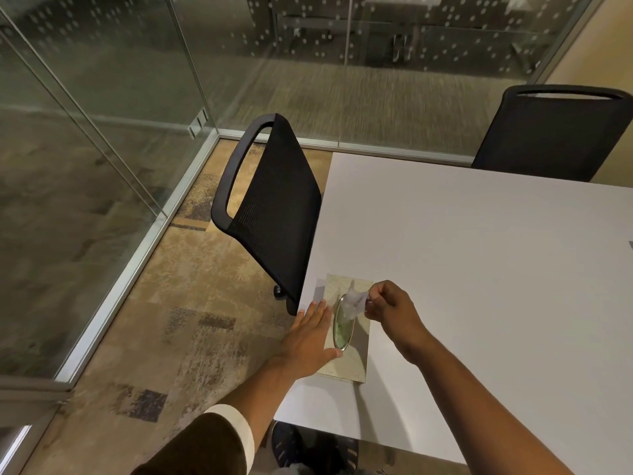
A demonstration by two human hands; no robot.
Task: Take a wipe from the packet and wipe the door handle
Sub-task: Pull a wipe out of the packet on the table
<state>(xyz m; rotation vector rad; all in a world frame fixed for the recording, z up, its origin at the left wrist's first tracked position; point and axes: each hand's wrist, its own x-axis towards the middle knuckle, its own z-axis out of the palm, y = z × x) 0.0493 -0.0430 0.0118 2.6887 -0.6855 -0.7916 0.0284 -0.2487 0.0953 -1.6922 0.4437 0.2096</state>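
While left hand (310, 341) flat on packet (346, 365), right hand (390, 308) pinches wipe (352, 301) from opening.

White table (479, 255) fills 3 to 5 o'clock. Black mesh chair (274, 214) at table's left edge, centre; second black chair (555, 132) at 2 o'clock. Glass partitions (102, 97) with metal frames from 9 to 1 o'clock, dotted pattern at 12. Mottled tan-and-dark carpet (164, 303) at 7 o'clock.
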